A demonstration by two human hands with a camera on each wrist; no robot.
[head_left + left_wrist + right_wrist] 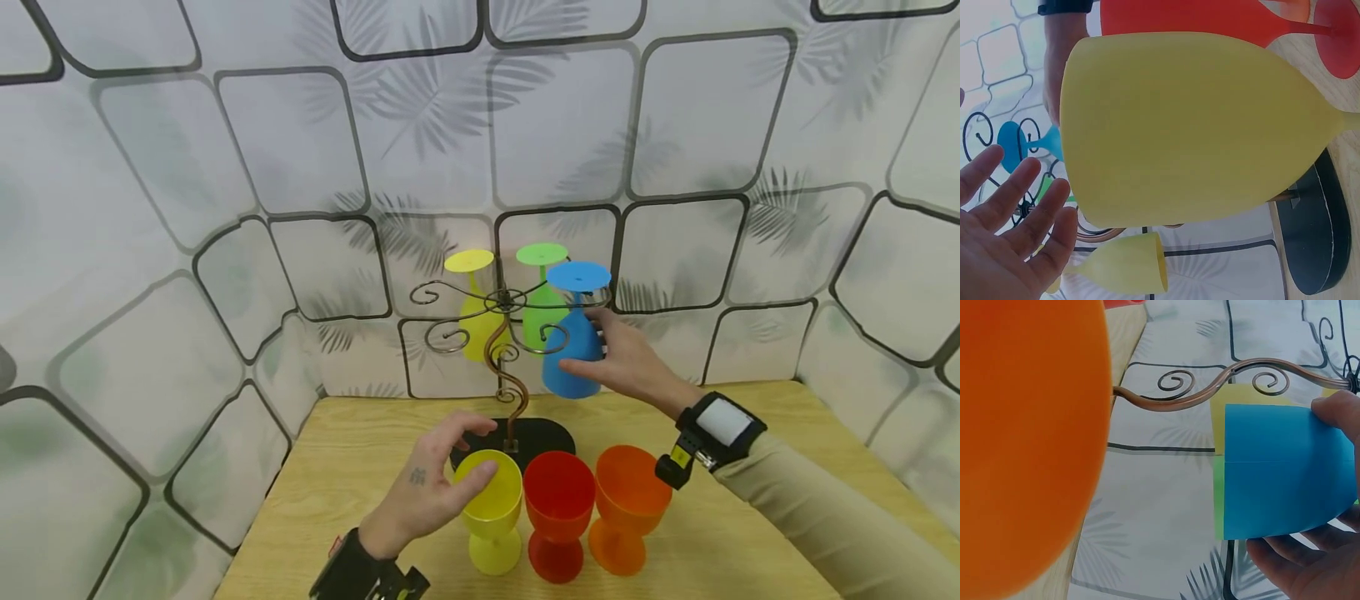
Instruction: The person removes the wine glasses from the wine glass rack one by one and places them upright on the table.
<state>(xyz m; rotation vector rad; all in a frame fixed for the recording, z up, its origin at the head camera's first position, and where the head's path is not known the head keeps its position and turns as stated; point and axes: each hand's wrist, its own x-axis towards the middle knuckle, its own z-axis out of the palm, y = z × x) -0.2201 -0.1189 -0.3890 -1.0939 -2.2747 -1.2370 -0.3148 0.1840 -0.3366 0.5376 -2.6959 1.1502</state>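
Fingers curled, gripped an upside-down blue plastic goblet in the right hand at a scrolled metal rack; held the left hand loosely spread near an upright yellow plastic goblet.

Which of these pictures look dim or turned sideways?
Head view: brighter, upright; left wrist: greyer and turned sideways, the near yellow goblet looming large; right wrist: likewise dull and sideways, with the orange goblet cropped, its focus hard to judge.
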